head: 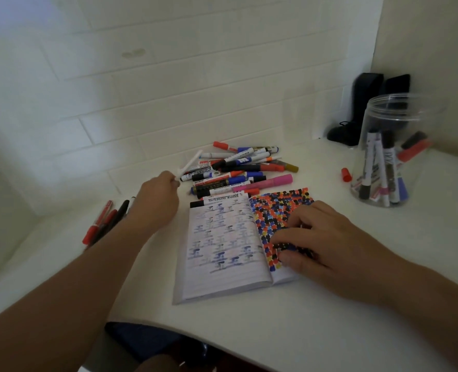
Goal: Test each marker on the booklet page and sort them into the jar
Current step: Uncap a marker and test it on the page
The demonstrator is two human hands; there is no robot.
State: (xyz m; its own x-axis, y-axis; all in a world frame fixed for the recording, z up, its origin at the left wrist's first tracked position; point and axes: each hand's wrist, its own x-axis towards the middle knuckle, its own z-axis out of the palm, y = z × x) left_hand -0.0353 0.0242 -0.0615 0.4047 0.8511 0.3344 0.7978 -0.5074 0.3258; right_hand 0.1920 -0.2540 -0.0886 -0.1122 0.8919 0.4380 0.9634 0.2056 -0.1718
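A marker pile [238,170] lies just beyond the left hand [156,200], which pinches a white marker [191,162]; the right hand [327,237] presses relaxed on the dotted booklet [222,242].

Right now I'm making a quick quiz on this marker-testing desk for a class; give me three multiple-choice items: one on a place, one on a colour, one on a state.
1. Where does the jar stand relative to the booklet?
A. To its far right
B. To its left
C. On top of it

2. What colour is the loose cap lying beside the jar?
A. Green
B. Red
C. Yellow

3. What is the left hand doing?
A. Lying flat on the booklet
B. Reaching into the jar
C. Pinching a white marker near the pile of markers

Answers:
1 A, the jar sits on the table's right side, past the booklet.
2 B, the cap is plainly red.
3 C, its fingers pinch the white marker by the pile, while the right hand rests on the coloured page.
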